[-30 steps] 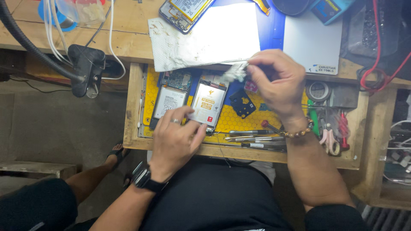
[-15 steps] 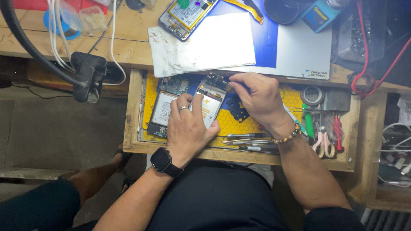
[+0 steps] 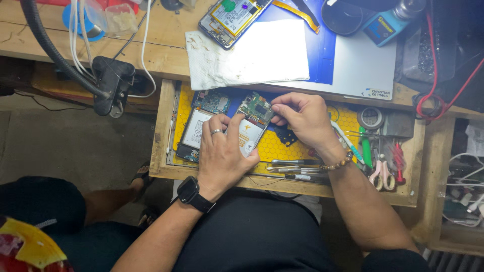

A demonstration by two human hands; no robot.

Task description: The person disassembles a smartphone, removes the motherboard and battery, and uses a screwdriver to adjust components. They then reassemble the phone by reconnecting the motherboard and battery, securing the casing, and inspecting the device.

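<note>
Over the yellow mat (image 3: 297,146) in the open wooden drawer (image 3: 162,126), your left hand (image 3: 224,151) lies flat, fingers pressing down on the opened phone (image 3: 249,132). Your right hand (image 3: 302,118) pinches the green circuit board (image 3: 256,107) at the phone's upper end, thumb and fingertips closed on its edge. A second opened phone (image 3: 197,126) lies just beside, to the left. Screwdrivers (image 3: 292,168) lie along the drawer's front edge. On the tabletop (image 3: 40,35) above, a white paper towel (image 3: 252,55) lies spread.

A phone-repair workshop: opened phones (image 3: 233,14) on a wooden bench (image 3: 45,40), yellow honeycomb mat (image 3: 282,146) in a drawer, screwdrivers (image 3: 295,162), tweezers, pink scissors (image 3: 382,174).
</note>
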